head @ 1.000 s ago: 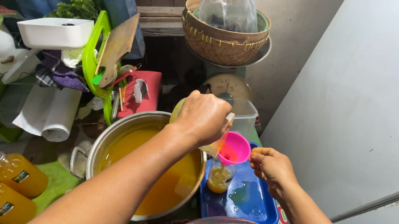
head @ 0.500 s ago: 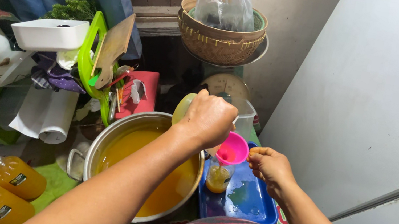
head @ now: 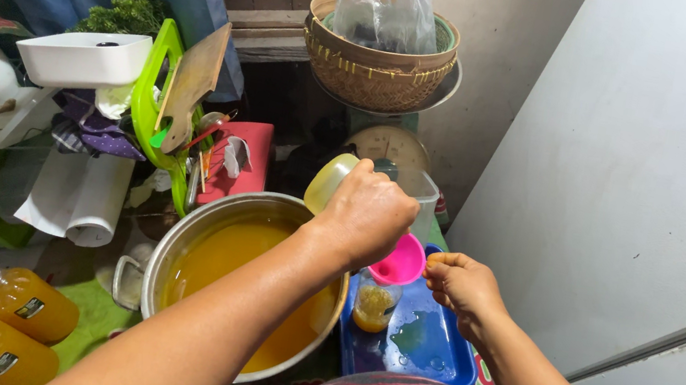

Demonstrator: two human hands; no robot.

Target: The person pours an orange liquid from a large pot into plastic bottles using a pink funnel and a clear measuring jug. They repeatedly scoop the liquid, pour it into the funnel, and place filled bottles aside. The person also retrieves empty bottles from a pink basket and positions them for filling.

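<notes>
My left hand grips a yellow-green cup and holds it tipped over a pink funnel. The funnel sits in the mouth of a small clear bottle partly filled with orange liquid. This bottle stands on a wet blue tray. My right hand is curled at the funnel's right rim and touches it. Under my left forearm sits a large metal pot of orange liquid, just left of the tray.
Several filled orange bottles lie at the lower left. A woven basket with a plastic bag stands behind the pot. A red box, boards, a white tub and a paper roll crowd the left. A white wall closes the right.
My left hand has shifted slightly right toward the funnel and turned, so the cup now shows to its left. My right hand has stayed at the funnel.
</notes>
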